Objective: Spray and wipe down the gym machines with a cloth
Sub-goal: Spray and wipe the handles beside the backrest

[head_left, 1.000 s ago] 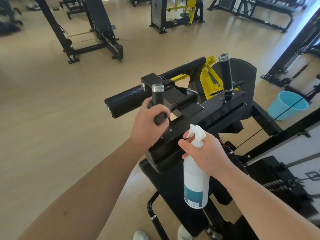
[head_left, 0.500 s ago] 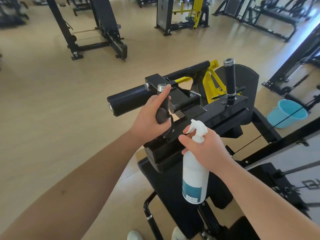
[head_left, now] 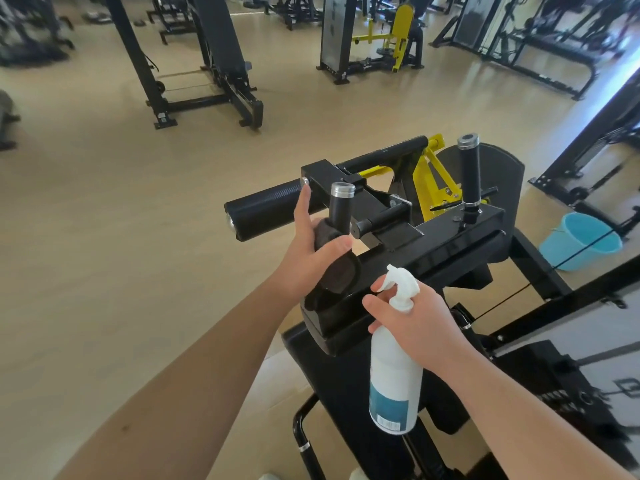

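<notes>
A black gym machine with yellow parts stands in front of me. Its near upright handle has a chrome cap. My left hand holds a dark cloth pressed against the lower part of that handle, fingers stretched upward. My right hand grips the neck of a white spray bottle with a teal label, hanging upright in front of the machine's black beam. A second upright handle stands at the far right of the beam.
A black padded roller sticks out left of the handle. A light blue bucket sits on the wooden floor at right. Other black and yellow machines stand at the back. A black frame with a cable runs along the right.
My left hand loosened its full grip on the near handle and slid down, fingers now extended, cloth at the handle's base. The view tilted up slightly. The bottle hand stayed put.
</notes>
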Demonstrator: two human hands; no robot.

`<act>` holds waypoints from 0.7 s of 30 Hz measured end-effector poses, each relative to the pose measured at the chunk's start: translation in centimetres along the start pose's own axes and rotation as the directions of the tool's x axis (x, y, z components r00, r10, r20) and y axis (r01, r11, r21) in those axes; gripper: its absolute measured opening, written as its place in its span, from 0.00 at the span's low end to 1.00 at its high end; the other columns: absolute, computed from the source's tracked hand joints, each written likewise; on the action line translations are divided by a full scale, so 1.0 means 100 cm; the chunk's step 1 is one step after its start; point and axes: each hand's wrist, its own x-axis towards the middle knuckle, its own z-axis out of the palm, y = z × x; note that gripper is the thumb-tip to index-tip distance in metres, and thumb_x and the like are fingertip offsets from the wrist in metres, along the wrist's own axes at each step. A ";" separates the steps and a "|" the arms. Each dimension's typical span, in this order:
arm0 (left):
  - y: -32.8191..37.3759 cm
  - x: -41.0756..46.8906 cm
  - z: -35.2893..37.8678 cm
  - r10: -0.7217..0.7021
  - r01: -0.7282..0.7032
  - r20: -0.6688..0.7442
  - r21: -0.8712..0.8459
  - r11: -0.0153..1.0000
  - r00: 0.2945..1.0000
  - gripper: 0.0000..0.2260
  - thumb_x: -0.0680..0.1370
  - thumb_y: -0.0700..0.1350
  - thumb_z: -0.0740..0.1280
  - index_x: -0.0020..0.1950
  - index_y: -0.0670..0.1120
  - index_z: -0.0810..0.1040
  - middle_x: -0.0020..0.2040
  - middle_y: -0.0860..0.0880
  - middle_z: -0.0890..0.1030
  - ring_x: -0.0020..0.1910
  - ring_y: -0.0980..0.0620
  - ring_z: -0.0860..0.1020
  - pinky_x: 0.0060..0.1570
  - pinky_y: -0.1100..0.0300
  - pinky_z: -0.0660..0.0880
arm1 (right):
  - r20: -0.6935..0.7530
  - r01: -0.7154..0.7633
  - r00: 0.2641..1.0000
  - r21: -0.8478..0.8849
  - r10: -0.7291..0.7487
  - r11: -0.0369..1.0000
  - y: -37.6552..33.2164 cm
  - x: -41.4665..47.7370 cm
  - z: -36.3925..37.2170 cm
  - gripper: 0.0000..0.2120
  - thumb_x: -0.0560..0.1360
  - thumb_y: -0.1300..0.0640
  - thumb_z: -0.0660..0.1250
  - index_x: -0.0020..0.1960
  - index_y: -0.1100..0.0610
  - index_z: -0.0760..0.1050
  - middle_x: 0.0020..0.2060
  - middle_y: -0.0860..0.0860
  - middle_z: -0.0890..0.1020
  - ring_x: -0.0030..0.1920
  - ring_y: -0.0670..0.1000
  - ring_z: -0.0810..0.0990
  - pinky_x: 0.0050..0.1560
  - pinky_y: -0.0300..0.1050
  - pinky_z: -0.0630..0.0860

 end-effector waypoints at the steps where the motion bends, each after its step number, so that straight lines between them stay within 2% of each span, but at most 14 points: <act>1: -0.001 -0.001 0.000 -0.008 0.008 -0.003 0.008 1.000 1.000 0.48 0.68 0.61 0.70 0.78 0.69 0.40 0.71 0.45 0.74 0.67 0.45 0.76 0.75 0.40 0.67 | 0.003 -0.001 1.000 0.016 0.001 1.000 -0.001 0.000 -0.001 0.08 0.78 0.43 0.69 0.52 0.45 0.75 0.39 0.42 0.84 0.41 0.38 0.83 0.39 0.37 0.78; 4: -0.004 -0.003 0.001 -0.033 0.032 -0.038 -0.018 0.999 0.999 0.40 0.73 0.56 0.66 0.78 0.69 0.46 0.71 0.47 0.73 0.68 0.44 0.75 0.75 0.38 0.65 | 0.006 0.024 1.000 0.041 -0.024 0.999 -0.001 0.003 -0.006 0.08 0.78 0.42 0.69 0.53 0.44 0.75 0.39 0.43 0.84 0.40 0.39 0.84 0.41 0.39 0.79; 6: -0.004 -0.008 0.001 -0.055 0.045 -0.094 -0.108 0.993 0.994 0.34 0.74 0.49 0.61 0.77 0.68 0.53 0.73 0.48 0.72 0.69 0.43 0.74 0.74 0.37 0.66 | 0.020 0.054 0.998 0.049 -0.055 0.997 0.000 0.004 -0.011 0.07 0.78 0.43 0.69 0.52 0.44 0.75 0.38 0.41 0.84 0.41 0.39 0.84 0.42 0.40 0.80; 8: -0.005 -0.019 0.003 -0.056 0.034 -0.167 -0.133 0.991 0.984 0.32 0.77 0.40 0.59 0.77 0.64 0.58 0.73 0.50 0.73 0.69 0.47 0.75 0.72 0.37 0.69 | 0.044 0.080 0.996 0.056 -0.083 0.995 -0.001 0.007 -0.017 0.06 0.78 0.44 0.69 0.51 0.44 0.75 0.37 0.39 0.84 0.41 0.38 0.84 0.41 0.39 0.78; 10: -0.005 -0.029 0.007 -0.015 0.016 -0.264 0.000 1.000 0.965 0.36 0.77 0.29 0.60 0.80 0.59 0.61 0.71 0.55 0.75 0.69 0.52 0.75 0.70 0.41 0.73 | 0.057 0.105 0.992 0.063 -0.108 0.993 -0.005 0.010 -0.024 0.06 0.78 0.44 0.69 0.50 0.44 0.76 0.37 0.39 0.84 0.41 0.38 0.84 0.41 0.38 0.76; 11: -0.005 -0.032 0.010 0.014 0.013 -0.302 0.086 0.996 0.953 0.38 0.77 0.28 0.62 0.80 0.59 0.61 0.71 0.57 0.75 0.69 0.55 0.75 0.70 0.44 0.74 | 0.062 0.114 0.991 0.070 -0.118 0.991 -0.006 0.012 -0.027 0.05 0.78 0.45 0.69 0.50 0.44 0.76 0.37 0.40 0.84 0.41 0.38 0.84 0.40 0.38 0.76; 13: -0.003 -0.031 0.016 0.041 0.037 -0.356 0.210 0.977 0.934 0.39 0.76 0.32 0.69 0.80 0.59 0.61 0.73 0.57 0.74 0.69 0.55 0.74 0.71 0.47 0.74 | 0.081 0.126 0.988 0.082 -0.133 0.989 -0.008 0.014 -0.032 0.05 0.78 0.45 0.69 0.50 0.44 0.76 0.37 0.42 0.84 0.41 0.38 0.84 0.39 0.37 0.75; 16: 0.004 -0.025 0.020 -0.017 0.120 -0.392 0.239 0.964 0.920 0.41 0.73 0.42 0.78 0.80 0.58 0.60 0.70 0.54 0.75 0.65 0.53 0.76 0.66 0.51 0.76 | 0.102 0.143 0.983 0.086 -0.152 0.986 -0.010 0.017 -0.037 0.07 0.78 0.45 0.69 0.52 0.45 0.76 0.40 0.44 0.85 0.40 0.37 0.84 0.39 0.37 0.74; 19: 0.006 -0.020 0.017 -0.041 0.156 -0.374 0.283 0.946 0.926 0.35 0.70 0.51 0.81 0.73 0.58 0.69 0.62 0.54 0.78 0.59 0.52 0.79 0.55 0.56 0.81 | 0.085 0.154 0.984 0.066 -0.159 0.986 -0.011 0.016 -0.037 0.07 0.78 0.44 0.69 0.53 0.45 0.76 0.40 0.44 0.85 0.40 0.36 0.83 0.38 0.36 0.73; 21: 0.007 -0.019 0.015 0.000 0.136 -0.369 0.343 0.930 0.929 0.31 0.69 0.54 0.81 0.69 0.58 0.73 0.60 0.55 0.77 0.57 0.53 0.79 0.52 0.58 0.82 | 0.076 0.157 0.984 0.058 -0.161 0.986 -0.014 0.014 -0.037 0.06 0.77 0.44 0.69 0.52 0.44 0.76 0.39 0.44 0.85 0.40 0.36 0.82 0.38 0.36 0.73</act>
